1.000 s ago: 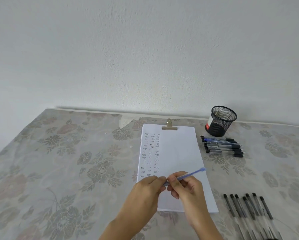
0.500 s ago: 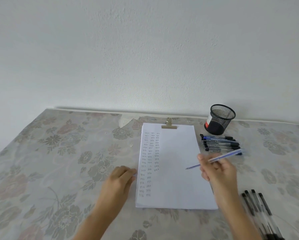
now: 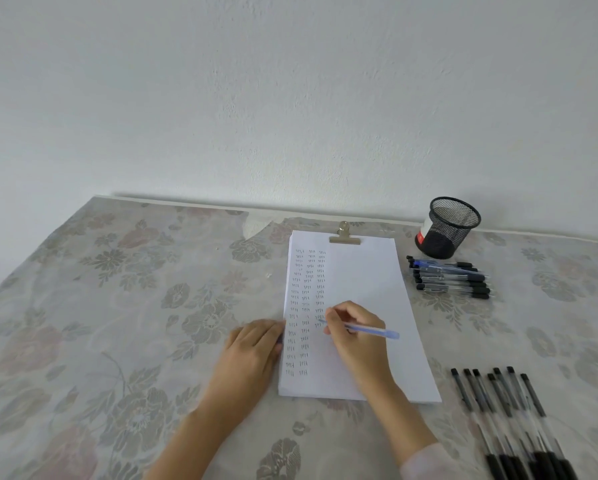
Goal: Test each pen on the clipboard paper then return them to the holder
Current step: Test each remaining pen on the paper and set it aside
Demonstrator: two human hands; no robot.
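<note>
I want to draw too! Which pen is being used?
The light blue pen in the right hand, tip at the paper; other pens lie on the table.

With left hand (image 3: 252,348) flat, right hand (image 3: 354,332) pinches a pen (image 3: 377,330).

pen (image 3: 373,330) now seemingly on paper (image 3: 366,278)

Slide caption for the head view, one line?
Right hand holds a blue pen to the paper; left hand rests at the paper's edge.
</note>
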